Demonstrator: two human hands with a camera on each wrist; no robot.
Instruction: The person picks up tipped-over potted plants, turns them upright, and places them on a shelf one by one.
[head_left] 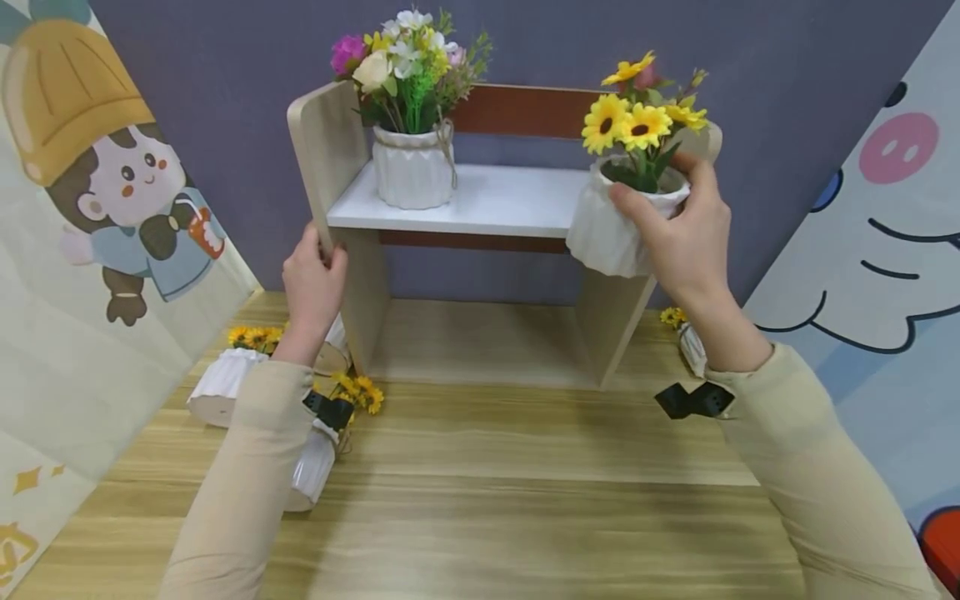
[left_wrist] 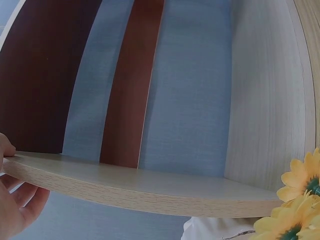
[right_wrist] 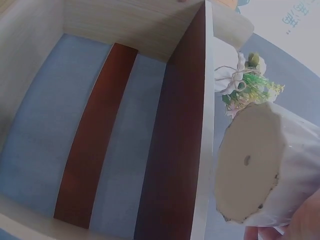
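My right hand [head_left: 693, 233] grips the rim of a white ribbed flower pot [head_left: 611, 225] with yellow sunflowers [head_left: 633, 121]. The pot is tilted at the right end of the shelf's upper board [head_left: 510, 196]; in the right wrist view its pale underside [right_wrist: 247, 162] faces the camera, apart from the board's edge. My left hand [head_left: 311, 279] holds the front edge of the wooden shelf's left side panel [head_left: 322, 150], thumb on one face and fingers on the other. Another white pot [head_left: 414, 171], with mixed flowers and a twine bow, stands upright on the board's left part.
Several potted sunflowers lie on the wooden table left of the shelf, among them a white pot [head_left: 225, 383] and a tied one [head_left: 311, 467]. One more toppled pot [head_left: 692, 348] lies at the right. A purple-grey wall [head_left: 525, 42] rises behind; cartoon panels flank both sides.
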